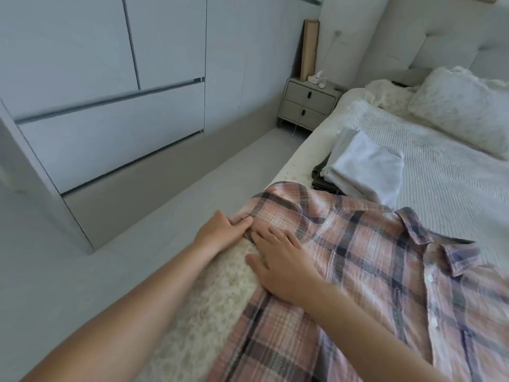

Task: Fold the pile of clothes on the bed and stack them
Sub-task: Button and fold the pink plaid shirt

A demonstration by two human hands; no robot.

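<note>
The left hand is laid at the edge of the bed, fingers curled lightly onto the hem corner of a pink plaid shirt; the cloth edge seems pinched under the fingertips, though the grip is partly hidden. The right hand is spread flat on the shirt just beside the left, fingers straight, pressing the cloth down with nothing gripped. Both forearms are seen reaching in from the lower left, bare.

The shirt is laid out face up on the near side of the bed, buttoned front and collar turned toward the right, one side bunched up near the hands. A flowered sheet is seen under it along the mattress edge.

Just beyond the shirt a stack of folded clothes is placed on the bed: a white piece on top, a dark grey one beneath, sticking out to the left. The stack is nearly touched by the shirt's far edge.

Farther off, a pillow is seen at the headboard, a nightstand with two drawers stands beside the bed, and white wardrobe doors line the left wall.
</note>
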